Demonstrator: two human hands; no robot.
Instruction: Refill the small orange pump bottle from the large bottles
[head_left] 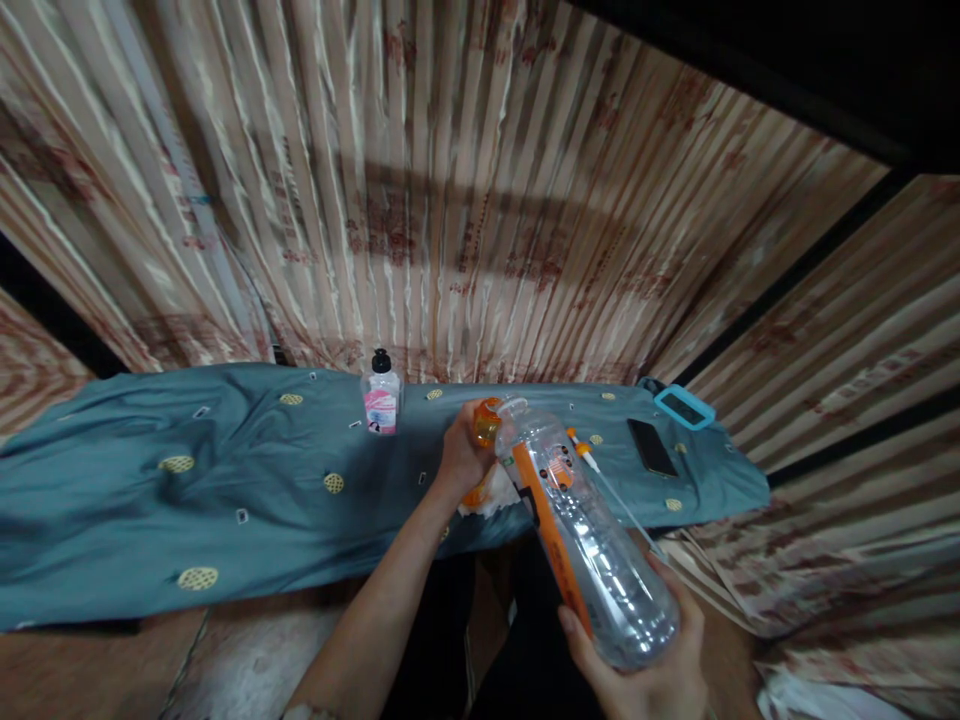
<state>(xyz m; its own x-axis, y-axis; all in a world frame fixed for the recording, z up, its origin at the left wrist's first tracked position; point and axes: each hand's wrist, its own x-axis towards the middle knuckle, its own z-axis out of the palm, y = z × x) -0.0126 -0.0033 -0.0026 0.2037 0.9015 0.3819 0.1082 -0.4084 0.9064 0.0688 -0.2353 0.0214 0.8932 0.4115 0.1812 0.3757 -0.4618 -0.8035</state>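
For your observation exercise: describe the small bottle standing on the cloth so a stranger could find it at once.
Start at the teal cloth spread before the striped curtain. Near its far edge, left of the left hand, stands the small clear bottle. Its black cap and pink label set it apart from the large orange-labelled bottle.

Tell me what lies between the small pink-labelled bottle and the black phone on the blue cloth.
In the head view: left hand on the orange cap of the clear bottle, plus a pen.

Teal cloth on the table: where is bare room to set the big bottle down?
The teal cloth lies bare left of the small pump bottle, a wide stretch. It is crowded on the right: the clear bottle held by left hand and right hand, a syringe-like tool, a phone, a blue-rimmed case.
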